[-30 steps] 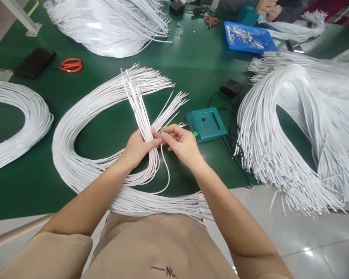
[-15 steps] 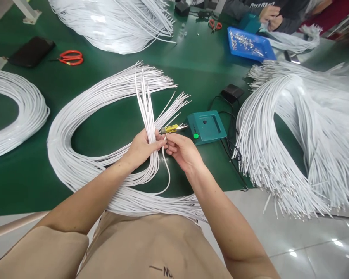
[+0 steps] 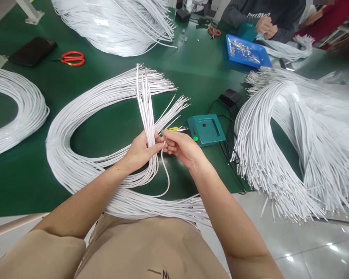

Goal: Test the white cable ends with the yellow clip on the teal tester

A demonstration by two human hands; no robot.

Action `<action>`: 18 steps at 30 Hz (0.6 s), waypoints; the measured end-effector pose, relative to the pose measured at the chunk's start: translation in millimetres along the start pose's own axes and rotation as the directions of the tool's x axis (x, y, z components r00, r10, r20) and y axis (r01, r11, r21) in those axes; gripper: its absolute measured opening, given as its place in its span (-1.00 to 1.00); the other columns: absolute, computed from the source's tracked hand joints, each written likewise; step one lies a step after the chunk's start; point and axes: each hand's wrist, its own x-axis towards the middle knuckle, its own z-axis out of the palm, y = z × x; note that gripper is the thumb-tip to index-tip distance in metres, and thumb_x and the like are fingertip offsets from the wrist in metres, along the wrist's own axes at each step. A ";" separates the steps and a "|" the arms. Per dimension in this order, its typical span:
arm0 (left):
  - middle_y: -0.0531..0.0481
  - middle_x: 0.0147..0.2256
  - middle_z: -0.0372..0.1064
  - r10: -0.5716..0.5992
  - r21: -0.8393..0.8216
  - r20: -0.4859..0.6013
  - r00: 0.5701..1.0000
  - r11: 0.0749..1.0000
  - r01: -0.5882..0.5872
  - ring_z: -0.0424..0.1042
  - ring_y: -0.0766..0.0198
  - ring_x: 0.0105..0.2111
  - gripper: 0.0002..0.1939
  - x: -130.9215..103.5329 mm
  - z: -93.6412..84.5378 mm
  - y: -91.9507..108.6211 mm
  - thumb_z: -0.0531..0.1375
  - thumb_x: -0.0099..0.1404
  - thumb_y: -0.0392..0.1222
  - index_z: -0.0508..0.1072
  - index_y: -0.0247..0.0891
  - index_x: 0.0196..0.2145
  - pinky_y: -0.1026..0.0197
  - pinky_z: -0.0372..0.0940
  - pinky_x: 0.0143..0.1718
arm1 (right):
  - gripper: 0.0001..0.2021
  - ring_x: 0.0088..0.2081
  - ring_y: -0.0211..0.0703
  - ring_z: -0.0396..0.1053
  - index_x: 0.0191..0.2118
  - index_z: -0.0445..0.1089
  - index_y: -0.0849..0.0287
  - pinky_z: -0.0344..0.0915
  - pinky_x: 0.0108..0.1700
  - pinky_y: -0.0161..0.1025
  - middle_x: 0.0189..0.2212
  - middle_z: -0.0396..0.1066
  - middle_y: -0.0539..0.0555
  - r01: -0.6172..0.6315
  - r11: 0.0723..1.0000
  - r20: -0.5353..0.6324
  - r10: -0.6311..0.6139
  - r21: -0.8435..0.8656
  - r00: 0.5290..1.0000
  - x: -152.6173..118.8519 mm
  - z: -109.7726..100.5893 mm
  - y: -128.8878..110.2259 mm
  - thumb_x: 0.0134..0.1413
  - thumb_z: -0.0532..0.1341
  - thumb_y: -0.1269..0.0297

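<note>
My left hand (image 3: 141, 150) is closed round an upright bunch of white cables (image 3: 146, 112), whose tips point away from me. Its thumb also meets a single white cable (image 3: 168, 174) that loops down toward the table. The fingers of my right hand (image 3: 180, 146) pinch that single cable near its end, close against the left thumb; the very tip is partly hidden. Just behind the right fingers a yellow-marked tool tip (image 3: 172, 129) sticks out from a small green device (image 3: 207, 130) with a green button. A large curved bundle of white cables (image 3: 64, 128) lies round my hands.
Heaped white cables (image 3: 291, 116) cover the right side. Another coil (image 3: 31, 100) lies left, with a big pile (image 3: 113, 27) at the back. Red-handled scissors (image 3: 72, 58), a black pouch (image 3: 33, 51) and a blue tray (image 3: 247, 50) of small metal parts lie around. A co-worker's hands (image 3: 266, 27) are beyond.
My right hand has shifted slightly left and its fingers now cover more of the yellow tool tip. The left hand still grips the bunch. The whole view has tilted slightly.
</note>
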 end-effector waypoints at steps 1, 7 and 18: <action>0.06 -0.31 0.40 -0.003 0.010 -0.002 1.000 1.000 0.003 0.49 0.28 -0.36 -0.66 0.1 -0.9 -0.5 0.33 0.09 -0.13 0.28 -0.25 -0.26 0.18 0.38 -0.25 | -0.69 -0.60 -0.41 0.11 -0.56 0.36 0.24 0.06 -0.50 -0.36 -0.70 0.05 -0.15 -0.005 1.000 0.006 0.005 0.029 1.000 -1.9 -1.1 0.9 -0.08 0.35 0.10; 0.06 -0.35 0.42 -0.017 -0.008 -0.013 1.000 1.000 0.017 0.50 0.30 -0.41 -0.67 -0.2 -1.8 0.3 0.32 0.11 -0.12 0.27 -0.25 -0.27 0.24 0.36 -0.34 | -0.73 -0.53 -0.40 0.20 -0.48 0.42 0.25 0.14 -0.47 -0.38 -0.61 0.22 -0.10 0.012 0.992 -0.039 -0.008 0.123 0.999 -9.2 -3.3 7.2 -0.18 0.40 0.15; 0.06 -0.35 0.48 0.062 0.135 -0.085 0.994 0.990 -0.050 0.45 0.31 -0.35 -0.69 -1.0 -5.6 3.5 0.33 0.08 -0.16 0.32 -0.24 -0.26 0.21 0.33 -0.20 | -0.80 -0.51 -0.36 0.35 -0.37 0.57 0.26 0.40 -0.31 -0.33 -0.56 0.46 0.01 0.097 0.994 -0.214 -0.105 -0.049 0.971 -10.9 1.5 5.1 -0.22 0.41 0.30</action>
